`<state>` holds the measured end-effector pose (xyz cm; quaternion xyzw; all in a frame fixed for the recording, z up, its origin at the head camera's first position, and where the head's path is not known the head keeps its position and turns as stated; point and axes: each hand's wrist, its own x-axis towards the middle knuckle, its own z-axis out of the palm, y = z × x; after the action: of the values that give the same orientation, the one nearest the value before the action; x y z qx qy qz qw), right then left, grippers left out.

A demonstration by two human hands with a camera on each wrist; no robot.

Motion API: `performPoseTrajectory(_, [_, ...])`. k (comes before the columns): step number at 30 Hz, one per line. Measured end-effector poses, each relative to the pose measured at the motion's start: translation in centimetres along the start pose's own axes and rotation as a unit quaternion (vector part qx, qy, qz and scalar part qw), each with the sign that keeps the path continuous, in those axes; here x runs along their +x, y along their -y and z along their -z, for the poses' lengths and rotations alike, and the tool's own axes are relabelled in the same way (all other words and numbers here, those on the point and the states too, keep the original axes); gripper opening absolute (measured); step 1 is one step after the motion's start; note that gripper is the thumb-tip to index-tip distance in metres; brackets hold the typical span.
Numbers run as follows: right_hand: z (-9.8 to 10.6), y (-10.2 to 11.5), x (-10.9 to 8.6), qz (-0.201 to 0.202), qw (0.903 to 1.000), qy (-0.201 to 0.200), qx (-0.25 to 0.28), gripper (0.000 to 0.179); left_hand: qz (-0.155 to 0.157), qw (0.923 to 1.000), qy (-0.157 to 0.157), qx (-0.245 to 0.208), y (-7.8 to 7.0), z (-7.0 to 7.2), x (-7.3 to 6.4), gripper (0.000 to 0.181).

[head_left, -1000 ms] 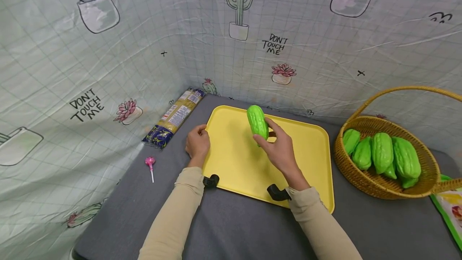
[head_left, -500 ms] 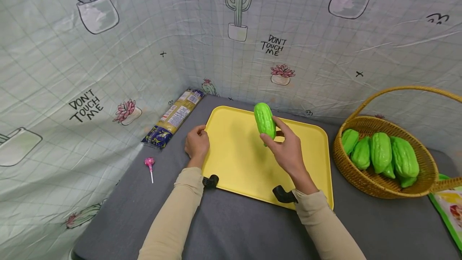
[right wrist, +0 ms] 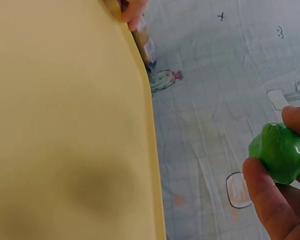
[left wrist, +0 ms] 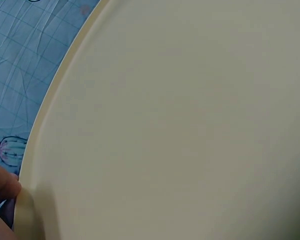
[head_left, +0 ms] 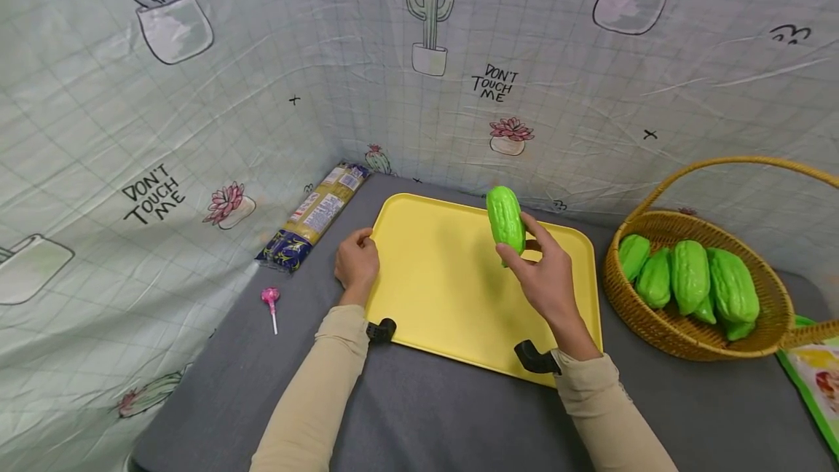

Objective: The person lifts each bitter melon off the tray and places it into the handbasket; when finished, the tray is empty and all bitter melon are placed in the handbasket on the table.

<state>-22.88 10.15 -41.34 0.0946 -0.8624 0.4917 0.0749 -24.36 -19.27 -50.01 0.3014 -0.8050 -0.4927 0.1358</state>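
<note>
My right hand (head_left: 548, 273) holds a bright green, ridged bitter melon (head_left: 505, 218) between thumb and fingers, up over the right half of the yellow tray (head_left: 426, 297). The right wrist view shows the blunt end of the bitter melon (right wrist: 276, 152) facing the camera, its far side hidden by the fingers. My left hand (head_left: 357, 262) grips the tray's left edge with curled fingers. In the left wrist view, fingertips (left wrist: 10, 187) sit at the tray's rim (left wrist: 37, 127).
To the right stands a wicker basket (head_left: 662, 337) with several green vegetables (head_left: 690, 275) and a tall handle. A pasta packet (head_left: 314, 215) and a pink lollipop (head_left: 271, 297) lie left of the tray. A green-edged bag (head_left: 816, 377) lies at far right. Printed cloth (head_left: 577, 100) hangs behind.
My right hand has moved right over the tray, carrying the bitter melon toward the basket's side. The left hand has stayed at the tray's edge.
</note>
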Motion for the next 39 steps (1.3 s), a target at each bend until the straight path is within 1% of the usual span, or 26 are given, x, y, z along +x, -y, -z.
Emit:
performPoseTrajectory(9, [1.3,-1.3,-0.1,0.004,0.9996,-0.021,-0.016,0.07,0.0,1.0,-0.007,0.003,0.0,-0.1,0.0,0.032])
performPoseTrajectory(12, [1.8,-1.7,-0.2,0.001,0.9993,-0.03,-0.023,0.069,0.003,0.9999,-0.012,0.006,0.1,-0.1,-0.1,0.031])
performPoseTrajectory(17, [3.0,-2.4,-0.6,-0.012,0.9978,-0.053,-0.04,0.068,-0.002,1.0,-0.006,0.008,0.0,-0.2,-0.1,0.032])
performPoseTrajectory(22, [4.1,-2.9,-0.8,-0.016,0.9978,-0.062,-0.018,0.07,-0.001,1.0,-0.006,0.004,0.0,-0.1,0.0,0.032])
performPoseTrajectory(26, [4.9,-3.6,-0.9,-0.031,0.9971,-0.069,-0.009,0.071,-0.001,1.0,-0.005,0.004,0.0,0.0,0.0,0.032])
performPoseTrajectory(34, [6.4,-4.9,-1.3,-0.05,0.9929,-0.103,-0.031,0.071,0.003,0.9999,-0.009,0.012,0.1,-0.3,0.1,0.031])
performPoseTrajectory(39, [7.4,-5.4,-1.6,-0.071,0.9894,-0.123,-0.029,0.071,0.003,0.9999,-0.011,0.012,0.0,-0.2,0.0,0.031])
